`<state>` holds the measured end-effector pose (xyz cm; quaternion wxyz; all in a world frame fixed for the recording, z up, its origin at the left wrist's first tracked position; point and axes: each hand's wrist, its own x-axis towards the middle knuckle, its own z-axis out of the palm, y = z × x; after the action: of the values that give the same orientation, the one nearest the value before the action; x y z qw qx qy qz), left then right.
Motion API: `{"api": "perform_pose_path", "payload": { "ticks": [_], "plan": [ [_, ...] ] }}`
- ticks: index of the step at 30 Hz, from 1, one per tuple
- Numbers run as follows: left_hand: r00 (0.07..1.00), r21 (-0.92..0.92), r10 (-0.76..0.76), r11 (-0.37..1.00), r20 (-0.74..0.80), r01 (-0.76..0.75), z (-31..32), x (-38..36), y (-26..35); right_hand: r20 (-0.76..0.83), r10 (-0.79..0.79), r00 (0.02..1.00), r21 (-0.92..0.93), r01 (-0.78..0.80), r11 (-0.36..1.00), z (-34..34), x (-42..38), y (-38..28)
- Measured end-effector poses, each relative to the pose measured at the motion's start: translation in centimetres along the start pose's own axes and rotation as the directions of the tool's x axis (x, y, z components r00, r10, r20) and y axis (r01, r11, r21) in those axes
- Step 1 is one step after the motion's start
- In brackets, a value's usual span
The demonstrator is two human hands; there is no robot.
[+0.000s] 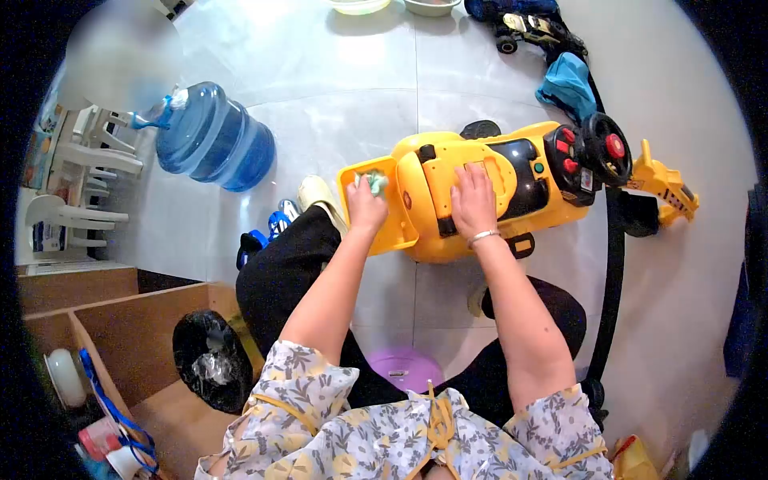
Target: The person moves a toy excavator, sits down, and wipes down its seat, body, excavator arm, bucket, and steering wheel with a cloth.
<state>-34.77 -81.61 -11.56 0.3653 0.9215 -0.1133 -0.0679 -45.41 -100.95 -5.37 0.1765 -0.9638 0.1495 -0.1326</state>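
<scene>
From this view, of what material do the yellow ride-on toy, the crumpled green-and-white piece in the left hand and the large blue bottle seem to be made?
Yellow ride-on toy: probably hard, glossy plastic; its shell looks smooth and moulded.
Crumpled piece in the left hand: perhaps soft cloth, bunched in folds; paper remains possible.
Blue bottle: likely shiny, translucent plastic, with ridged walls.
</scene>
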Motion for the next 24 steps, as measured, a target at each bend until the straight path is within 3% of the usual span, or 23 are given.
{"api": "perform_pose_path", "payload": {
  "ticks": [1,3,5,6,7,10,13,16,17,19,20,21,23,24],
  "plan": [
    [0.994,0.037,-0.064,0.997,0.091,0.061,1.2,0.2,-0.6,0.018,0.004,1.0,0.002,-0.004,1.0,0.9,-0.3,0.6],
    [0.996,0.068,-0.047,0.997,0.073,0.042,2.9,-0.3,-1.6,-0.015,0.015,1.0,-0.126,-0.017,0.992,1.3,-1.3,0.2],
    [0.974,0.203,0.013,0.977,0.228,-0.06,4.3,-0.2,-2.8,-0.014,0.023,1.0,-0.138,-0.025,0.99,1.5,-1.5,0.0],
    [0.992,0.156,0.095,0.982,0.083,-0.107,5.2,-0.1,-3.0,-0.028,0.014,1.0,-0.137,-0.018,0.99,1.6,-1.5,0.1],
    [0.992,0.154,0.085,0.983,0.095,-0.099,5.7,-0.2,-3.3,-0.043,0.006,0.999,-0.135,-0.012,0.991,1.6,-1.5,0.2],
    [0.97,0.265,0.01,0.961,0.244,-0.077,4.4,-0.8,-1.9,-0.078,-0.015,0.997,-0.146,0.004,0.989,1.7,-1.5,0.4],
    [0.925,0.315,0.087,0.925,0.371,-0.213,3.4,-1.1,-2.1,-0.069,0.005,0.998,-0.138,-0.015,0.99,1.6,-1.5,0.2],
    [0.725,0.32,0.068,0.866,0.685,-0.384,1.4,1.6,-1.8,-0.087,-0.002,0.996,-0.121,-0.009,0.993,1.8,-1.6,0.5],
    [0.721,0.321,0.068,0.864,0.689,-0.388,1.4,1.7,-2.0,-0.087,0.005,0.996,-0.12,-0.016,0.993,1.8,-1.7,0.5],
    [0.788,0.18,0.056,0.961,0.613,-0.208,1.5,1.8,-2.3,-0.112,-0.008,0.994,-0.123,-0.005,0.992,2.0,-1.6,0.6],
    [0.701,0.206,0.247,0.845,0.669,-0.494,1.0,1.7,-2.5,-0.114,0.002,0.993,-0.122,-0.016,0.992,2.0,-1.6,0.5],
    [0.693,0.205,0.249,0.84,0.676,-0.502,0.9,1.5,-2.3,-0.116,0.005,0.993,-0.127,-0.02,0.992,1.9,-1.6,0.5],
    [0.492,0.265,0.095,0.747,0.866,-0.611,0.6,1.2,-1.6,-0.117,0.008,0.993,-0.13,-0.024,0.991,1.9,-1.7,0.5],
    [0.488,0.264,0.095,0.744,0.867,-0.614,0.1,0.8,-0.6,-0.1,0.014,0.995,-0.123,-0.026,0.992,2.0,-1.8,0.6]
  ]
}}
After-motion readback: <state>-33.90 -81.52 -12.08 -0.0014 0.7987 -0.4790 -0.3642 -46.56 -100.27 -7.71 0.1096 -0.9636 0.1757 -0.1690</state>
